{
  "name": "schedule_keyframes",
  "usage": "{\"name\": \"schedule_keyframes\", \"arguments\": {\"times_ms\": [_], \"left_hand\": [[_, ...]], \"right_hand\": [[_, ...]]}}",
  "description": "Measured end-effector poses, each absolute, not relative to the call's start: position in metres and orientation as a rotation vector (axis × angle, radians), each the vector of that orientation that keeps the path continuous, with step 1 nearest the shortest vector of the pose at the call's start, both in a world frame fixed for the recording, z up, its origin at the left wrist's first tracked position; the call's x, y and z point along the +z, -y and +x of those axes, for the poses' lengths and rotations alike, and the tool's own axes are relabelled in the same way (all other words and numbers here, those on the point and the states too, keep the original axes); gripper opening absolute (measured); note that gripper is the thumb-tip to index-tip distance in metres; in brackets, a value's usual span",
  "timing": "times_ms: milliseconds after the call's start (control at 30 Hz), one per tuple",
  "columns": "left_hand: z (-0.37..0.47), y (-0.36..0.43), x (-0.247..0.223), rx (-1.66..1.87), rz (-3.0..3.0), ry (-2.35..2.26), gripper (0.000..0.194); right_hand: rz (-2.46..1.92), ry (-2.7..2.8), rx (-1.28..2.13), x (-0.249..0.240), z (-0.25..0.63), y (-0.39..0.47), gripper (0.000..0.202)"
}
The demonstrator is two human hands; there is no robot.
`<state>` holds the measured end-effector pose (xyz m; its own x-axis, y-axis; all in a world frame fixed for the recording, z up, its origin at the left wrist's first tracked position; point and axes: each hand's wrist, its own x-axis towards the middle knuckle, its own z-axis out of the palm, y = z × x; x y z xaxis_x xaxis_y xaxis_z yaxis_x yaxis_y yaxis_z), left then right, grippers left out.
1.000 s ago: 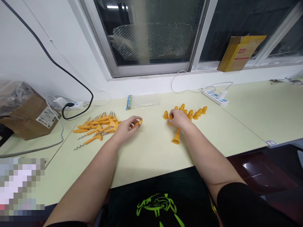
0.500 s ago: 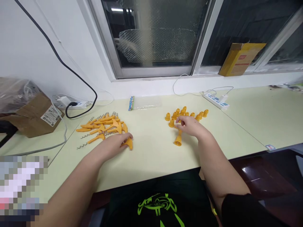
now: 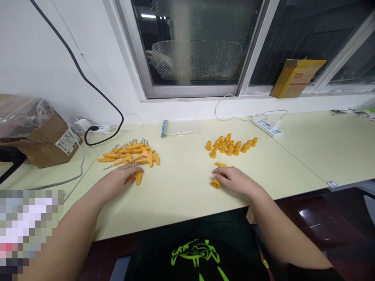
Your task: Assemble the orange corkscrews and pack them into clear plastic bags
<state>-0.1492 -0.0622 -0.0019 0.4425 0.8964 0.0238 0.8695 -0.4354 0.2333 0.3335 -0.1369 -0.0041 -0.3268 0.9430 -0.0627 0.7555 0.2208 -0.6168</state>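
My left hand (image 3: 124,175) rests at the near edge of a pile of yellow T-handled corkscrews (image 3: 136,150) with metal spirals. Its fingers are curled over one yellow corkscrew handle (image 3: 138,178); the rest of that piece is hidden under the hand. My right hand (image 3: 233,178) grips a corkscrew fitted with a bell-shaped cap (image 3: 215,184), low over the table. The wide mouth of that cap faces me, and its handle (image 3: 222,164) shows beyond my fingers. Behind the right hand stand several loose yellow bell-shaped caps (image 3: 222,147), mostly upright.
A clear plastic bag (image 3: 181,128) lies flat near the wall. Power strips (image 3: 267,127) with white cables sit along the back. At the left are a cardboard box (image 3: 55,142) and a looping black cable (image 3: 102,91). A yellow carton (image 3: 297,78) leans against the window.
My left hand has moved left with the handle under it, closer over the pile. My right hand has drawn back toward me, away from the caps, with the capped corkscrew.
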Motion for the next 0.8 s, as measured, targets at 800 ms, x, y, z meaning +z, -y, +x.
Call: {"name": "schedule_keyframes", "arguments": {"times_ms": [800], "left_hand": [[0.033, 0.041, 0.032, 0.991, 2.604, -0.934, 0.051]], "right_hand": [[-0.961, 1.606, 1.454, 0.042, 0.294, 0.049, 0.019]]}}
